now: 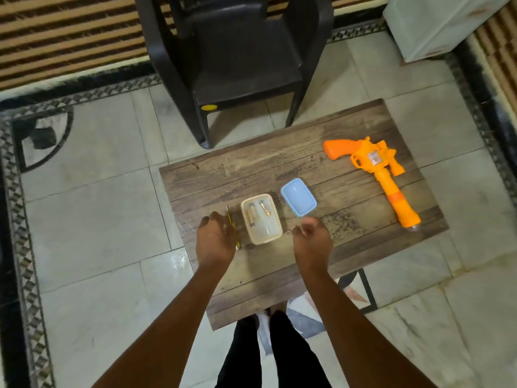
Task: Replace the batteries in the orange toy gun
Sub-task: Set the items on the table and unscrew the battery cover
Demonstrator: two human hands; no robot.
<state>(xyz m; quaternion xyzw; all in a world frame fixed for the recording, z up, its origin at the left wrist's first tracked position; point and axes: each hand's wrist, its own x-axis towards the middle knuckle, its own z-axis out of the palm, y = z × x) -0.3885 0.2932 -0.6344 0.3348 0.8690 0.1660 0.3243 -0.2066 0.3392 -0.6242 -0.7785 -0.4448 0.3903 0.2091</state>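
Both hands hover low over the near part of a wooden table [279, 163]. The left hand [215, 239] has loosely curled fingers and holds nothing; a thin yellow screwdriver [232, 224] lies just right of it, partly hidden under its fingers, and whether they touch cannot be told. The right hand [312, 239] is also loosely curled and grips nothing. Between the hands sits an open cream box [272, 236] with two batteries [258, 212] in its far end. The box's blue lid [298, 196] lies just beyond the right hand. The gun [376, 170] lies well off to that hand's far right, barrel pointing toward the near edge. A dark chair [237, 65] stands beyond the table.
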